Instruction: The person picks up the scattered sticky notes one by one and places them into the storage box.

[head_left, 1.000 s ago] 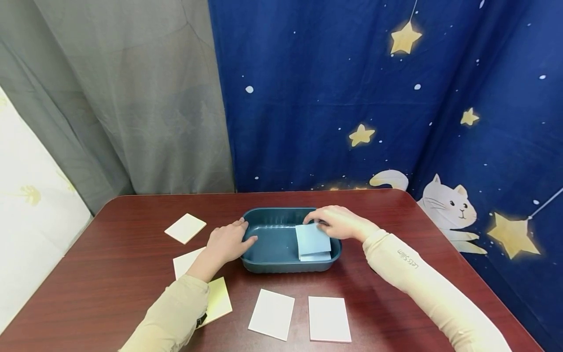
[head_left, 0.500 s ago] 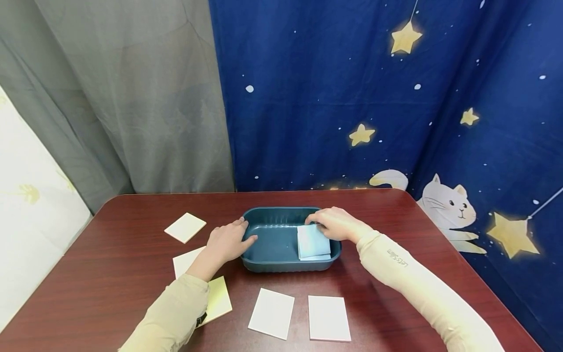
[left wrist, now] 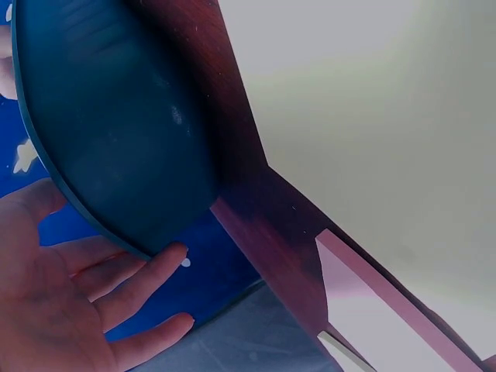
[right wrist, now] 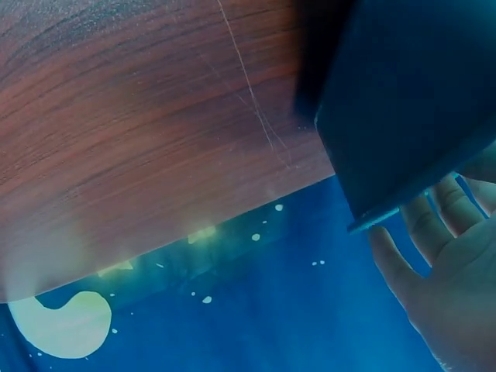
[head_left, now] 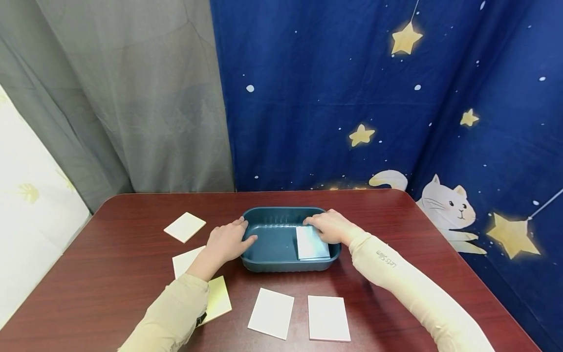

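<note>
A dark teal oval-ended plastic tub [head_left: 272,267] stands on the table. Light blue sticky notes [head_left: 311,247] lie stacked inside at its right end. My right hand [head_left: 333,227] reaches over the tub's right rim and holds the notes by their far edge; its fingertips are partly hidden. The left hand [head_left: 226,243] rests on the tub's left rim, thumb pointing inward. Seen from the left wrist, the fingers [left wrist: 128,298] lie along the outside of the rim, extended. In the right wrist view, the tub's wall [right wrist: 411,101] hides the notes.
White sticky note pads [head_left: 271,314] and a pink-edged pad [head_left: 329,318] lie in front of the tub. A yellow pad [head_left: 218,299] sits partly under the left forearm. Cream pads [head_left: 185,228] lie at left. Curtains [head_left: 316,98] hang behind the table's far edge.
The right hand and forearm have shifted left. The upper blue notes, offset from those beneath a second ago, now lie flatter and lined up over them. The left hand has stayed still.
</note>
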A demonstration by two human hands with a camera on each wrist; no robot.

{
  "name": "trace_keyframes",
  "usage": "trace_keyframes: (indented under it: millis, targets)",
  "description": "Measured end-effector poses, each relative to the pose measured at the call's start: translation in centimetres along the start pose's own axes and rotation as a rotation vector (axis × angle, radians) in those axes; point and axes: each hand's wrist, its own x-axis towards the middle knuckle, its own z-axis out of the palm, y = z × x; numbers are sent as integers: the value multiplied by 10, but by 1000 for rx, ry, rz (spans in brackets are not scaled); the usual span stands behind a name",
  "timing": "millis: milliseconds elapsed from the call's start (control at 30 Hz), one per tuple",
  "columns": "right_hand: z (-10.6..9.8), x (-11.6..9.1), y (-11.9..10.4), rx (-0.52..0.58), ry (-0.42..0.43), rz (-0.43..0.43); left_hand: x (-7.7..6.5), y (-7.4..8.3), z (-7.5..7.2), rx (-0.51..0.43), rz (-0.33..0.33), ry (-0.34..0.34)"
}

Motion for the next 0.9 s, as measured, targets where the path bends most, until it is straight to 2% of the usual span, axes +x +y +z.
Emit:
trace_keyframes:
  millis: [267,667,900]
  targets:
    - [7,3,-1,-34,-25,6,0,0,0,5,1,-2]
    - [13,6,-4,-29,-98,54,0,0,-1,3,-2,-8]
    - [16,6,-4,-48,-94,52,0,0,-1,0,-1,-7]
